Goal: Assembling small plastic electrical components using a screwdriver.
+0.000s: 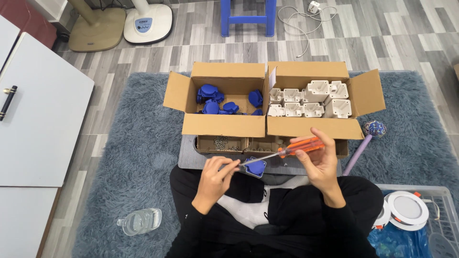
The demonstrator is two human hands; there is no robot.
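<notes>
I see the right hand (321,161) closed around the orange handle of a screwdriver (287,152), thumb and fingers wrapped on it. The left hand (217,179) pinches near the tool's tip, where it meets a small blue cap (256,167); whether those fingers grip the shaft, a screw or the cap's edge I cannot tell. The cap sits just above the lap, in front of the small tray (221,143) of screws.

Handling, by my judgement: the cap is a light, stiff plastic moulding, smooth enough to slip, not fragile; hold it by its rim, clear of the centre where the tip bears. The screwdriver is rigid, light and best held on the ribbed handle, as it is.

Orientation: the screwdriver's long axis runs from upper right down to lower left, handle high on the right, tip low toward the cap. The cap lies roughly flat, broad face up toward the camera; its own long axis is too small to read.

Surroundings: behind the tray stand two open cartons, the left box (224,124) holding more blue caps, the right box (313,126) holding white housings (311,98). All rest on a grey rug (138,153). A clear bottle (141,221) lies at lower left.
</notes>
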